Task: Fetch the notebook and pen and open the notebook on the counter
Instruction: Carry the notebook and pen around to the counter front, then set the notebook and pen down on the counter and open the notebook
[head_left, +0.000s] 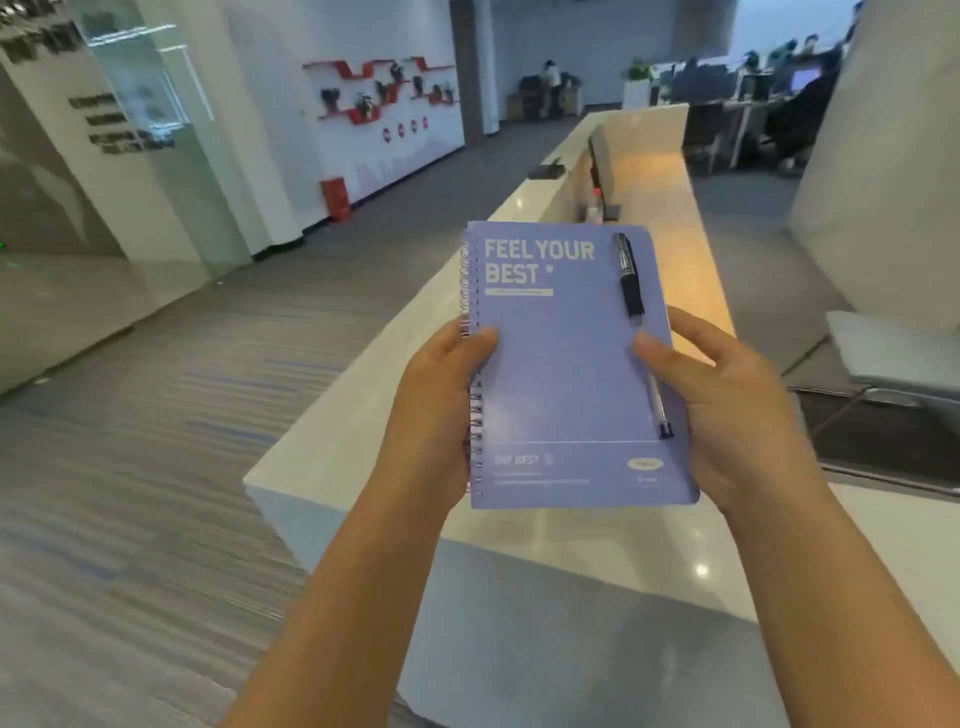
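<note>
While held up: the closed notebook (566, 364) is over the shiny white counter (571, 535).
Left hand (441, 405): wraps the wire spiral side.
Notebook: smooth purple cover.
Pen (636, 312): thin, black grip, lying on the cover.
Right hand (727, 410): thumb presses the pen, fingers grip the edge.

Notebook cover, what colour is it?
Light purple-blue with white lettering, on the notebook; the head view shows it plainly.

Red wall shelves (382, 91) hold small potted plants; a red bin (335, 199) stands below, beside grey carpet (156, 415).
</note>
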